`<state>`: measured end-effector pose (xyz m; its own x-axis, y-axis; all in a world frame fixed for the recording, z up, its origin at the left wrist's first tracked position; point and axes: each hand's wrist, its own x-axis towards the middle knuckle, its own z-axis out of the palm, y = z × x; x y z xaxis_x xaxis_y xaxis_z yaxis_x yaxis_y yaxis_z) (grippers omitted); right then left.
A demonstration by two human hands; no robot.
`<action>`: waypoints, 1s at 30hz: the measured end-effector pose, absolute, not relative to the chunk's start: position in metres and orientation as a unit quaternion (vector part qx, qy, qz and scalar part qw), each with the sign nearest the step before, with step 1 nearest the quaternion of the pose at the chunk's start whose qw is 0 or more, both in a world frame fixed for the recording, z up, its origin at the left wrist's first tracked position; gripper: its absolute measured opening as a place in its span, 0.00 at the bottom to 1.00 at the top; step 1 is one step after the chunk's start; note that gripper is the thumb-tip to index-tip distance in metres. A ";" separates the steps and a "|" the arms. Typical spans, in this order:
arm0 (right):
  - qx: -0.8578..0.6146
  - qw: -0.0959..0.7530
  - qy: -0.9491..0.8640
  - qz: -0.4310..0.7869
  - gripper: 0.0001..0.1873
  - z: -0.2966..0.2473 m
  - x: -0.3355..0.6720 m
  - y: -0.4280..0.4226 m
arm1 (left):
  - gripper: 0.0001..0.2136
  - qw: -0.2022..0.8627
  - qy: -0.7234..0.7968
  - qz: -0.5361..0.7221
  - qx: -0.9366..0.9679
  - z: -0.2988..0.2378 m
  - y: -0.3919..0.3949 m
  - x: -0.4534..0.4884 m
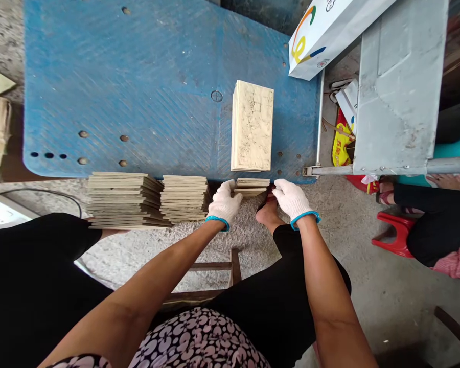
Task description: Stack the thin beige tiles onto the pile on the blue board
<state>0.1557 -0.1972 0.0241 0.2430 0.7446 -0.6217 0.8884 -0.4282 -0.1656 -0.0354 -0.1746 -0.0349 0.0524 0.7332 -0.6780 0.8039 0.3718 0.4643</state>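
My left hand (225, 202), in a white knit glove with a blue cuff, is at the left end of a few thin pale boards (252, 187) at the table's near edge. Its fingers and thumb close around the end of the nearest board. Past the boards' right end is my right hand (290, 198), gloved alike, with its fingers apart and a small gap to the boards. Just beyond them, a neat stack of rectangular boards (253, 127) with a mottled top face lies on the blue table (157, 92).
Two rows of similar boards, a larger one (122, 199) and a smaller one (184, 198), stand left of my hands along the table edge. A white printed bag (329, 36) is at the back right. Right of it is a grey metal panel (400, 92). Another person sits on a red stool (396, 235).
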 end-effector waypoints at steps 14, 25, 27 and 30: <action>0.782 0.110 0.528 -0.314 0.18 0.025 0.158 -0.198 | 0.24 0.427 0.496 -0.178 0.735 -0.051 -0.208 -0.050; 0.786 0.089 0.513 -0.332 0.18 0.032 0.162 -0.196 | 0.18 0.466 0.444 -0.233 0.729 -0.040 -0.190 -0.044; 0.783 0.079 0.511 -0.346 0.19 0.032 0.164 -0.198 | 0.15 0.498 0.461 -0.248 0.692 -0.027 -0.176 -0.047; 0.756 0.066 0.516 -0.396 0.24 0.032 0.164 -0.201 | 0.12 0.564 0.489 -0.219 0.628 -0.008 -0.156 -0.059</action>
<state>0.1641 -0.2010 0.0316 0.1530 0.7291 -0.6671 0.8330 -0.4584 -0.3098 -0.0594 -0.1563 -0.0084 0.4269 0.3669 -0.8265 0.8610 0.1146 0.4956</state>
